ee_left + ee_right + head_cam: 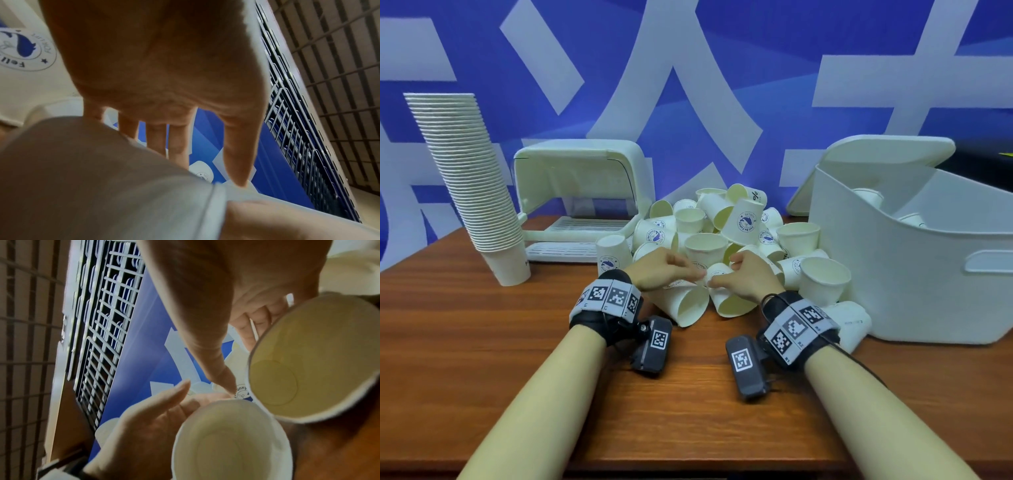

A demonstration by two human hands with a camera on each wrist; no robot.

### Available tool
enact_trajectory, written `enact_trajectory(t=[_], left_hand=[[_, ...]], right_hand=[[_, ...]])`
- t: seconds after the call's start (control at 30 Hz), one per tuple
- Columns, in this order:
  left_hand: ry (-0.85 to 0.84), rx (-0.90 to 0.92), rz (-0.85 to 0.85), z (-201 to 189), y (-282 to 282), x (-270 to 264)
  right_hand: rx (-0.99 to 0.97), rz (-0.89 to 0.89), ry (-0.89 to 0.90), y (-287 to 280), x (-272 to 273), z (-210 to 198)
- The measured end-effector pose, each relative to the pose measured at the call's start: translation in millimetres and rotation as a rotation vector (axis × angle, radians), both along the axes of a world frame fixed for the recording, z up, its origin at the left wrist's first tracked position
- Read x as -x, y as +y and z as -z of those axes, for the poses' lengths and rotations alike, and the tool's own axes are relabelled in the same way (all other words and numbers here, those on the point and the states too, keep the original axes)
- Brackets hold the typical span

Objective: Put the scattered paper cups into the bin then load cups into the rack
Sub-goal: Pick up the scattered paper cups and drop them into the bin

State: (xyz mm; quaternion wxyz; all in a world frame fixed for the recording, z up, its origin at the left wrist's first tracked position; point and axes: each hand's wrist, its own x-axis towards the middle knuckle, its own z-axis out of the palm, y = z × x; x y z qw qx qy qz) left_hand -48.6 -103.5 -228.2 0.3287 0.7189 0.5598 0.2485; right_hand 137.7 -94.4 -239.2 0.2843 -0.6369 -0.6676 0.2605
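A heap of white paper cups [736,226] with blue logos lies mid-table. At its front edge two cups lie on their sides, mouths toward me. My left hand [681,270] curls over the left cup [685,305], which fills the lower left wrist view as a blurred cup [92,178]. My right hand [736,274] grips the right cup [729,301], thumb on its printed side and fingers behind the rim of that cup [308,361]. Both hands almost touch. The white bin [911,257] stands at the right with a few cups inside. The white rack [578,192] stands behind left, its cover raised.
A tall stack of nested cups [472,185] stands at the far left of the wooden table [482,342]. The bin's lid [876,154] leans behind the bin. More loose cups [849,322] lie against the bin's front corner. A blue and white wall closes the back.
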Motion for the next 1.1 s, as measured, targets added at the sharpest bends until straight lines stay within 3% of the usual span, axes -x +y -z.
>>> enact_trajectory(t=[0.17, 0.5, 0.63, 0.87, 1.1], left_hand=[[0.21, 0.163, 0.13, -7.0, -9.3, -1.7], [0.522, 0.268, 0.233, -17.1, -15.6, -0.5], [0.469, 0.176, 0.176, -10.2, -11.4, -0.4], [0.345, 0.121, 0.019, 2.1, -2.7, -3.7], [-0.091, 0.008, 0.064, -7.8, -4.4, -9.1]], right_hand=[[-0.024, -0.02, -0.388, -1.9, 8.0, -11.4], [0.107, -0.129, -0.389, -1.2, 11.3, -24.0], [0.048, -0.056, -0.286, 3.3, 8.2, -20.1], [0.074, -0.002, 0.228, 1.8, -2.1, -19.5], [-0.095, 0.058, 0.566, -3.1, -11.0, -36.0]])
